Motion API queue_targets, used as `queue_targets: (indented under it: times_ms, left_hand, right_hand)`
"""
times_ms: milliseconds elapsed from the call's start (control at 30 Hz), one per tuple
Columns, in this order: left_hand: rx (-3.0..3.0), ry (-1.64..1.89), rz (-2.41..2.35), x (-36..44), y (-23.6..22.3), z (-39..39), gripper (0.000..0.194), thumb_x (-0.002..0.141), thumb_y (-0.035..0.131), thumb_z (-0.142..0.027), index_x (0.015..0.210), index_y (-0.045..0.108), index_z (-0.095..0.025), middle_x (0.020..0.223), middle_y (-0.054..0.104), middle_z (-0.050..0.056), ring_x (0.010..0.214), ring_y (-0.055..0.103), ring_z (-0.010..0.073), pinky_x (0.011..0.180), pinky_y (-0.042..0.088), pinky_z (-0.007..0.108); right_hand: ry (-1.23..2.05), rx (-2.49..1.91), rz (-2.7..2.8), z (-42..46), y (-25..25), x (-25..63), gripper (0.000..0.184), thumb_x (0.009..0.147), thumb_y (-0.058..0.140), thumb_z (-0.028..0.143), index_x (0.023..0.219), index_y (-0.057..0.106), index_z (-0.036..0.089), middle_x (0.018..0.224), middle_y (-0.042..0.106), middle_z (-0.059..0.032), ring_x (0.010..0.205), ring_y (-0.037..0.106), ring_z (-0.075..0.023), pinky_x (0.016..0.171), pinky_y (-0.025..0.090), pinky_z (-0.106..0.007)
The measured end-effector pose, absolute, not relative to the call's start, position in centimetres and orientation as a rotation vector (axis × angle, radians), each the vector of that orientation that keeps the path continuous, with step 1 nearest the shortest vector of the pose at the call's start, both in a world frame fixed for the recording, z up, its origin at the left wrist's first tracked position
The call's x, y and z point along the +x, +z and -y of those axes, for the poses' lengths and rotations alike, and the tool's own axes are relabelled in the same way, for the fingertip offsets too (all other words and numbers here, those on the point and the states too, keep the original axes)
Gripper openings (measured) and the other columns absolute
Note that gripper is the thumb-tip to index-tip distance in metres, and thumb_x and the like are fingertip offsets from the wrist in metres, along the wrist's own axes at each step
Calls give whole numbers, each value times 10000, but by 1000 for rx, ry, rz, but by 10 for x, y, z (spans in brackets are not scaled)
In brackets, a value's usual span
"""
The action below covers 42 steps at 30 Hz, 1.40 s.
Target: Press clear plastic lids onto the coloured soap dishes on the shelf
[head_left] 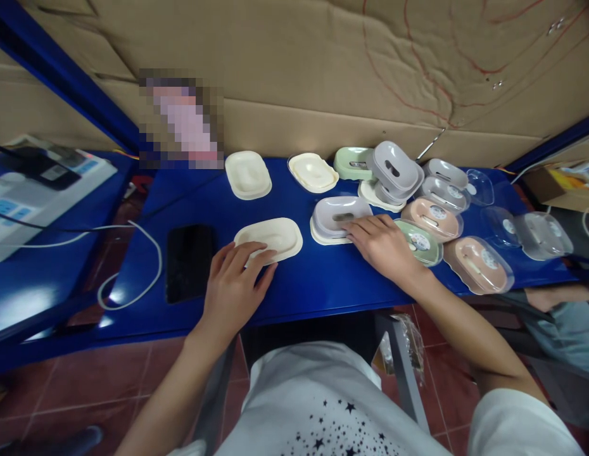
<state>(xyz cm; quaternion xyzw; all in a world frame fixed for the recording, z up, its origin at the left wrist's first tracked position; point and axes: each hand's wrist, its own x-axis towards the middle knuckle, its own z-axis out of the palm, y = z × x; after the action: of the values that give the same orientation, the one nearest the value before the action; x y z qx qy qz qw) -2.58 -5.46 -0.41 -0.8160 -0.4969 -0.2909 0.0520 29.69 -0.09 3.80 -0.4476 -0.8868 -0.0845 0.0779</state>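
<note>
Blue table (294,294) has a lidless lavender dish (327,214) with the right hand (388,248) curled on it, left hand (235,285) curled over a bare cream tray (287,235) beside that dish (can't tell if either grips), and the clear-lidded dishes (482,263) right of it look done already.

A pixelated patch (181,120) hides part of the cardboard (294,57).

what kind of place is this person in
It looks like a small workshop or packing station. A blue workbench backed by brown board holds many matching plastic dishes in several colours, some with clear lids, and the person sits close against it, both hands on the pieces.
</note>
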Motion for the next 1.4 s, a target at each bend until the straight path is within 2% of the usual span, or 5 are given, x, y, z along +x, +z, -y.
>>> queue_targets:
  times_ms: [333,533,800,1200,1400]
  left_hand:
    - [-2492,-906,1450,-16,-6,54,229,1024,701,-193,1248,668,-223,1250,763,99,1171,739,281,1144,512,509]
    - [-2633,-753,1328,2,0,63,370,1060,673,-283,1418,624,-208,1528,649,164,1409,625,359,1232,431,620]
    - [-2752,-677,1338,17,-2,78,376,1063,675,-300,1432,650,-235,1522,674,114,1444,602,345,1343,208,690]
    - [-2754,-809,1321,13,-11,88,314,1049,691,-258,1362,681,-229,1486,690,123,1416,615,325,1341,202,657]
    - [-2753,-836,1356,9,-13,91,323,1051,687,-261,1374,677,-252,1496,686,101,1440,595,308,1348,201,639]
  right_hand:
    - [-120,-1263,2752,5,25,291,381,1099,524,161,1446,680,164,1429,730,-142,1293,690,-310,1071,500,-470]
    - [265,-1034,2685,-1,56,292,405,1136,522,330,1506,640,216,1450,730,-94,1339,690,-261,1146,515,-455]
    - [-138,-1612,2562,-102,86,352,367,1078,501,283,1267,793,164,1232,809,-158,1126,759,-369,985,563,-535]
    - [-537,-1137,2924,-122,45,233,400,1032,561,181,1429,587,138,1400,675,-198,1282,610,-369,1053,461,-501]
    - [-226,-1224,2774,-126,48,220,396,1019,504,184,1408,555,128,1348,695,-193,1137,689,-345,921,534,-436]
